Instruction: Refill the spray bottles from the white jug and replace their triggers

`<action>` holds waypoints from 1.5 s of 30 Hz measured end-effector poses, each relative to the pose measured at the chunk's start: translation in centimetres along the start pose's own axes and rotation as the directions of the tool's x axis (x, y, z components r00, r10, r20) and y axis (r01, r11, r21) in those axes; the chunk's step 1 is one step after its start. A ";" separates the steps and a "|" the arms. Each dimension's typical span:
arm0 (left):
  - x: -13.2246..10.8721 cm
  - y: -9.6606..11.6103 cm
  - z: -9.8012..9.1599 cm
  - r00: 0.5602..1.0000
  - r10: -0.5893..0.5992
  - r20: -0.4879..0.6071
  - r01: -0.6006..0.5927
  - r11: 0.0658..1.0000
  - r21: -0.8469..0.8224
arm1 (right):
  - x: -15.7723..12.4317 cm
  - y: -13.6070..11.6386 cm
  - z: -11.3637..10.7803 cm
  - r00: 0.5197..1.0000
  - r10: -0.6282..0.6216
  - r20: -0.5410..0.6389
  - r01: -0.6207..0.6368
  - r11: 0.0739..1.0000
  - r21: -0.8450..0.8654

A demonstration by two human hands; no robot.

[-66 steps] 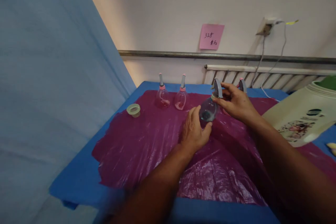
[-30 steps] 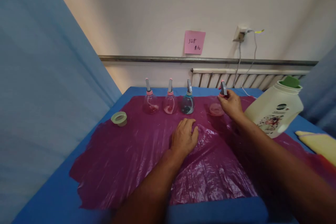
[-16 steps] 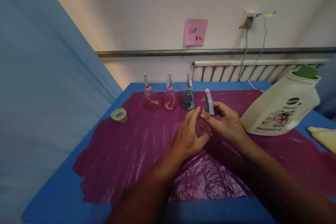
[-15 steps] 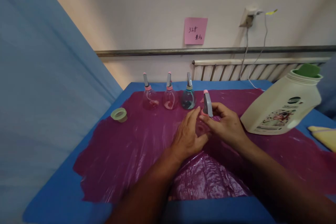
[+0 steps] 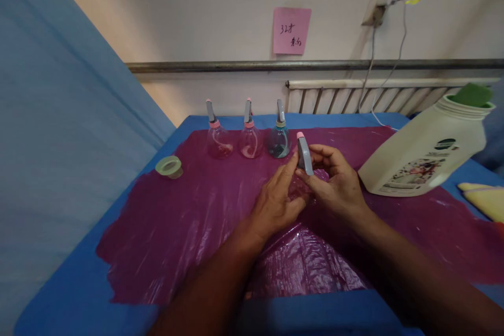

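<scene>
Between my hands, near the middle of the purple plastic sheet, stands a small pink spray bottle (image 5: 304, 155) with a grey trigger and a pink nozzle tip. My left hand (image 5: 276, 198) wraps its clear round body from the left, covering much of it. At the neck, just under the trigger, the thumb and fingers of my right hand (image 5: 335, 182) close round the collar, which is mostly hidden. Behind them is a row of similar bottles: a pink one (image 5: 220, 143), another pink one (image 5: 251, 142) and a teal one (image 5: 279, 143), each with some liquid inside.
A large cream detergent bottle (image 5: 421, 155) with a green scoop-like piece (image 5: 472, 95) in its mouth stands on the right. A pale green cup-shaped cap (image 5: 169, 166) lies at the left. The purple sheet (image 5: 189, 215) covers a blue table; a yellow cloth-like item (image 5: 482, 199) rests far right.
The trigger head has turned a little in my right hand and now hides the pink collar. My left hand still holds the body. The whole view has shifted slightly.
</scene>
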State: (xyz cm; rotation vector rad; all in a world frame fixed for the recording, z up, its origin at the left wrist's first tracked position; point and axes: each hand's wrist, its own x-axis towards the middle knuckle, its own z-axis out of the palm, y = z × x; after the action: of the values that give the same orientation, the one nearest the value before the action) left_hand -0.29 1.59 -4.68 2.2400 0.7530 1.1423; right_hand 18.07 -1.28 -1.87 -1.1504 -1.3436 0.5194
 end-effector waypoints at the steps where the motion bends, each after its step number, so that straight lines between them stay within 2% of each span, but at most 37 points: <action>1: 0.0 0.1 -0.1 1.000 0.006 0.000 -0.006 1.000 -0.005 | -0.2 0.1 -0.2 1.000 -0.011 0.018 0.011 1.000 -0.010; 7: 0.0 0.0 -0.3 1.000 0.019 -0.007 -0.019 1.000 -0.014 | -0.8 0.0 -0.6 0.993 -0.037 0.115 0.040 0.999 -0.028; 13: 0.0 -0.1 -0.1 1.000 0.018 -0.005 -0.018 1.000 -0.019 | -0.4 -0.1 -0.1 0.997 -0.076 0.000 0.076 0.991 -0.111; 19: 0.1 0.4 -0.3 1.000 -0.008 -0.001 0.008 1.000 0.006 | -0.8 -0.3 -0.3 0.992 -0.036 0.119 0.041 0.998 -0.038; 21: 0.1 0.3 -0.2 1.000 -0.003 0.000 0.003 1.000 0.001 | -0.7 -0.3 -0.2 0.993 -0.056 0.102 0.061 0.997 -0.047; 25: 0.0 0.0 -0.1 1.000 -0.002 0.000 0.002 1.000 -0.006 | -0.5 0.2 0.1 0.994 -0.108 -0.011 0.106 0.990 -0.096; 31: -0.1 -0.2 0.0 1.000 0.005 -0.004 -0.005 1.000 -0.008 | -0.8 0.2 -0.1 0.991 -0.092 0.100 0.093 0.996 -0.012; 37: 0.1 0.1 -0.1 1.000 0.014 -0.006 -0.014 0.999 -0.044 | -0.7 0.5 0.1 0.994 -0.111 0.011 0.112 0.990 -0.092; 42: 0.1 0.3 -0.2 1.000 0.012 0.002 -0.011 0.999 -0.031 | -0.8 0.6 0.0 0.989 -0.098 0.114 0.099 0.995 -0.006; 45: 0.1 0.2 -0.1 1.000 0.010 -0.009 -0.011 0.999 -0.032 | -0.6 0.5 0.0 0.991 -0.119 0.055 0.122 0.991 -0.050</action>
State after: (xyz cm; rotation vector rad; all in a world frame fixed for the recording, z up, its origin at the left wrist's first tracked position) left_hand -0.30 1.49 -4.43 2.2161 0.7222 1.1624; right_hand 18.05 -1.56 -2.55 -1.0971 -1.4692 0.4305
